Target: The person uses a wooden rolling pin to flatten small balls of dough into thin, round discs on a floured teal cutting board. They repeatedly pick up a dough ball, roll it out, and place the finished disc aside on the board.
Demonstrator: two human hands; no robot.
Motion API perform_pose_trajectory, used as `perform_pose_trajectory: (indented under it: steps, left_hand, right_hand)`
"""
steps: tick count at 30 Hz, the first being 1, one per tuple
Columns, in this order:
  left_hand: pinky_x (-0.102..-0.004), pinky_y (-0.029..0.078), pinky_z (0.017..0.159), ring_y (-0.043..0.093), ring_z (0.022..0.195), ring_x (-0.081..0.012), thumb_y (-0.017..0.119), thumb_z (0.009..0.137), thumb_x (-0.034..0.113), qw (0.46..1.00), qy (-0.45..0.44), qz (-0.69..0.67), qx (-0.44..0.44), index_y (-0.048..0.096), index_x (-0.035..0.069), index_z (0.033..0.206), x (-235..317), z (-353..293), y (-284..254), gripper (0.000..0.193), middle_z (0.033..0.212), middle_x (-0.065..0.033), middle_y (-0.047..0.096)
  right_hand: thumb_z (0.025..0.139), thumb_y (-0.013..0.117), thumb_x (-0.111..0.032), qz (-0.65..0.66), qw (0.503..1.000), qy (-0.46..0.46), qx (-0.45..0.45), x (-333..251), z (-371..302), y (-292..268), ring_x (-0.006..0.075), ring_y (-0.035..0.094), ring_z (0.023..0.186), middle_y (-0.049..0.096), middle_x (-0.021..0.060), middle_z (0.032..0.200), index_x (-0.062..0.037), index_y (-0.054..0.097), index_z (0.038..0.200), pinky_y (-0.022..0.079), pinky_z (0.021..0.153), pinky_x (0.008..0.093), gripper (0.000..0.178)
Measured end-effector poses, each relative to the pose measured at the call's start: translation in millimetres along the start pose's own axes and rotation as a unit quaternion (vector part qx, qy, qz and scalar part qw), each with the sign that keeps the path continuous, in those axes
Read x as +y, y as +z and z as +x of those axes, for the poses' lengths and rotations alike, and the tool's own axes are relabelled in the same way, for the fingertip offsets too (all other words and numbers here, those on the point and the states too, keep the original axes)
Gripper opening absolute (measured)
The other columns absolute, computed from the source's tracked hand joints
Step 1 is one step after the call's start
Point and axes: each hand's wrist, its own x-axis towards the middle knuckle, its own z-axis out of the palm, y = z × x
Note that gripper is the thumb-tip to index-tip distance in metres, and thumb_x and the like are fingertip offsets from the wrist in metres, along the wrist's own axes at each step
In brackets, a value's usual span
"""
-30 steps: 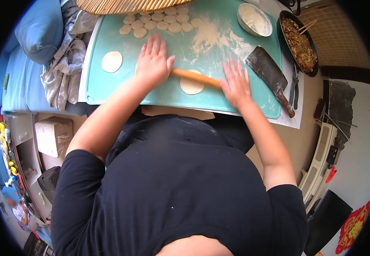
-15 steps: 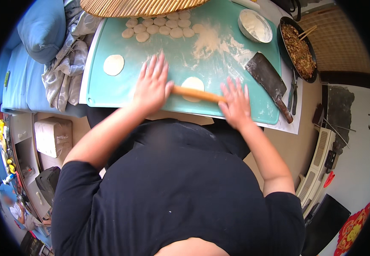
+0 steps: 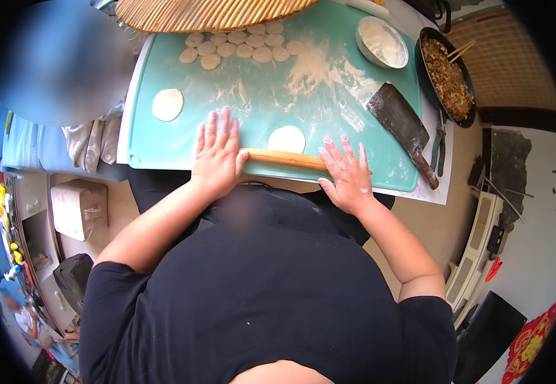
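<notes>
From where I stand, taking the wooden rolling pin (image 3: 284, 159) as the middle of the clock and twelve as straight away from the person, the pin lies crosswise on the near part of the green mat (image 3: 182, 137). The left hand (image 3: 216, 157) is at nine o'clock, laid flat with its fingers straight and pointing to twelve, its thumb side over the pin's end. The right hand (image 3: 347, 176), between three and four o'clock, is just as open, the flour-dusted fingers a little spread and angled toward eleven, covering the other end; neither hand curls round the wood. A rolled dough disc (image 3: 287, 139) sits at twelve, its near edge right at the pin, though I can't tell whether it runs underneath. Another flat wrapper (image 3: 167, 105) lies alone toward ten. Small dough rounds (image 3: 236, 49) crowd together at eleven, partly under the edge of a woven reed tray (image 3: 214, 14). Loose flour (image 3: 316, 67) is smeared between twelve and one; a metal bowl (image 3: 372, 55) of flour stands past one. Between two and three rests a broad cleaver (image 3: 398, 118), and beyond it, at two, a black pan (image 3: 424, 75) holds chopped filling (image 3: 446, 77) and chopsticks (image 3: 462, 50).
</notes>
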Motion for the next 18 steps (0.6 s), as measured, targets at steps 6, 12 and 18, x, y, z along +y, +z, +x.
perform_pose_trajectory:
  steps: [6, 12, 18]
  left_hand:
    - [-0.0489, 0.014, 0.112, 0.015, 0.139, -0.0386, 0.038, 0.095, 0.037, 0.995, -0.092, 0.002, 0.042, 0.034, -0.004, 0.137, -11, 94, 9, 0.059, 0.150, -0.0233, 0.017]
    - [-0.0493, 0.014, 0.112, 0.015, 0.140, -0.0379, 0.043, 0.091, 0.032, 1.000, 0.014, -0.007, -0.010, 0.033, -0.003, 0.138, 4, 21, -6, 0.059, 0.150, -0.0222, 0.016]
    - [-0.0518, 0.014, 0.111, 0.014, 0.139, -0.0395, 0.043, 0.092, 0.034, 0.995, -0.071, -0.013, 0.066, 0.033, -0.004, 0.138, -12, 83, 11, 0.060, 0.150, -0.0225, 0.017]
  right_hand:
    - [0.090, 0.044, -0.042, -0.008, 0.994, 0.067, 0.090, 38, 71, -4, 0.0324, 0.017, 0.140, 0.023, 0.0101, 0.151, -0.0087, 0.034, 0.141, 0.012, 0.111, 0.0535, 0.061]
    - [0.087, 0.050, -0.042, 0.005, 1.000, 0.022, 0.003, 13, -2, 6, 0.0336, 0.017, 0.139, 0.024, 0.0081, 0.151, -0.0116, 0.035, 0.141, 0.010, 0.111, 0.0553, 0.064]
    - [0.090, 0.044, -0.040, -0.018, 0.997, 0.029, 0.074, 32, 70, -13, 0.0345, 0.021, 0.138, 0.031, 0.0078, 0.148, -0.0104, 0.037, 0.139, 0.014, 0.111, 0.0527, 0.058]
